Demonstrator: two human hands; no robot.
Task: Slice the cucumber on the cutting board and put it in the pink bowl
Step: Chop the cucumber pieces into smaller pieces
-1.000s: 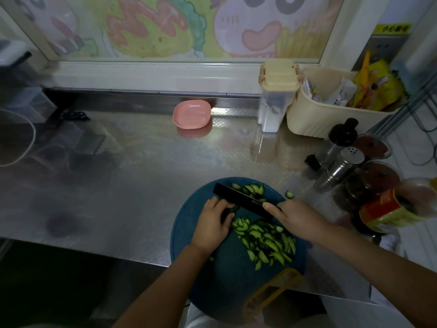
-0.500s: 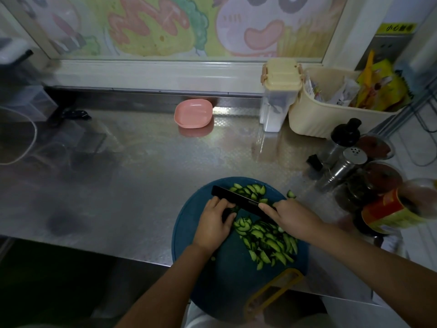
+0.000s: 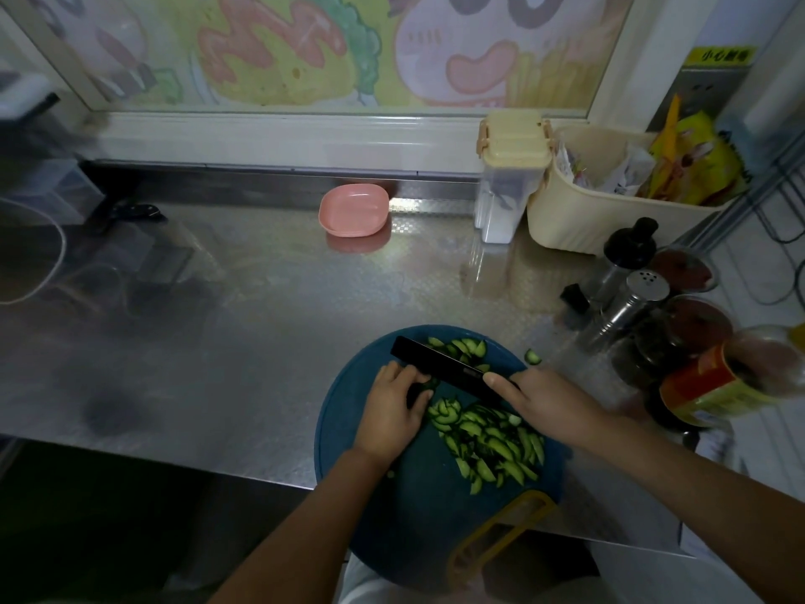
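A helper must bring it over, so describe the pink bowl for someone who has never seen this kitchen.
Follow the steel counter to its back edge, under the cartoon painting. The pink bowl sits there, left of the cream-lidded clear container. It is the only pink dish on the counter, shallow with rounded corners.

The steel surface [image 3: 261, 324] in front of me is carrying a round blue board [image 3: 392, 516] at its near edge, overhanging toward me. A pink bowl [image 3: 353, 210] is sitting at the back, well apart from it. A lidded tub [image 3: 505, 198], a cream basket [image 3: 575, 224] and jars [image 3: 701, 324] are crowding the right side. One cucumber slice [image 3: 532, 356] is lying just beside the board.
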